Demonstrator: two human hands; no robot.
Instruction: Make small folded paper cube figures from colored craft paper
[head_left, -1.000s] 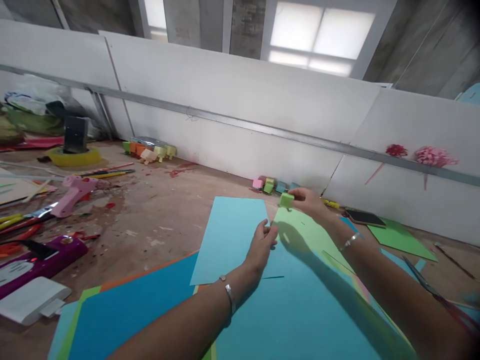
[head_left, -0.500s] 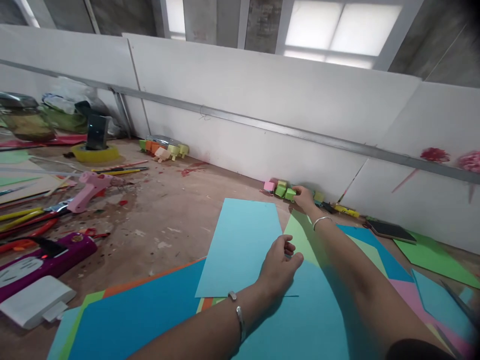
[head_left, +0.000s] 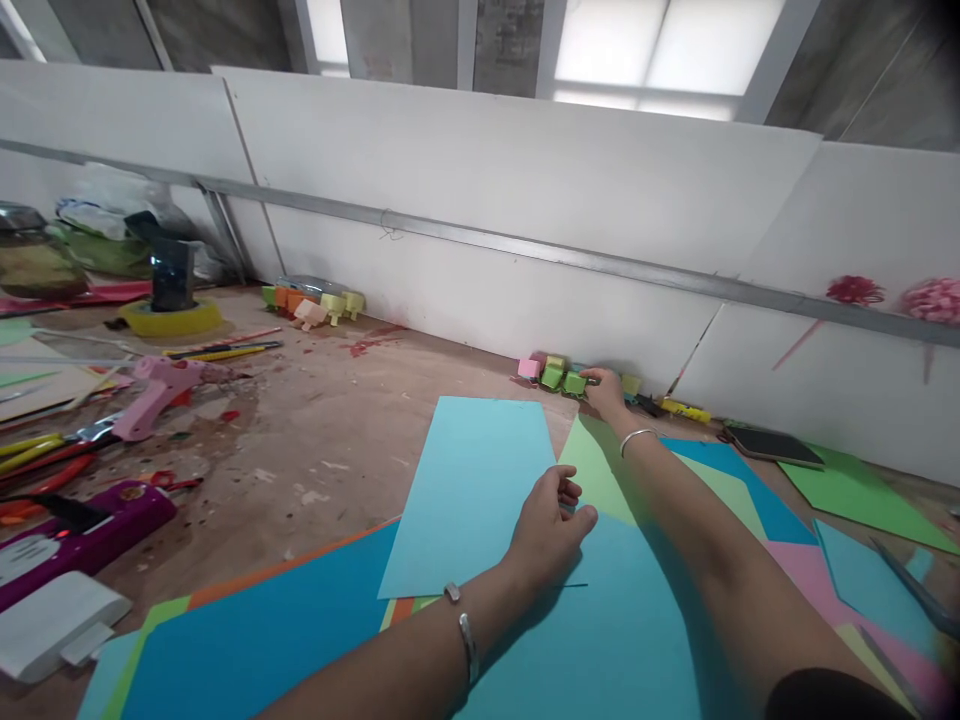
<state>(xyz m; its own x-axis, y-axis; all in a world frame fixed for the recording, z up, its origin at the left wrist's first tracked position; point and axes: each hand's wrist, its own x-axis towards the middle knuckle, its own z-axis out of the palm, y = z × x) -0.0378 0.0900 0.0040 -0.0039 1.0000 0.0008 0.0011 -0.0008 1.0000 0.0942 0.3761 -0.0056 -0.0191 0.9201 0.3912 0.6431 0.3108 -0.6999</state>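
The right grip reaches to the back of the desk, its fingertips against the right side of a small green block; whether they pinch it or only touch it, I cannot tell. Just left of that grip, beyond the block, stand a second green block and then a pink block, in a short row along the white wall panel. To its right are a yellow marker and, farther off, a dark phone-like slab by a bright green sheet. A pale green sheet lies just in front of it. The left grip is nearer the viewer, empty and loose with its fingers lightly curled, over the right edge of a light blue sheet; contact with the paper is unclear. A darker blue sheet spreads to the left of this grip, and well apart on that side lie a pink glue gun and a purple power strip.
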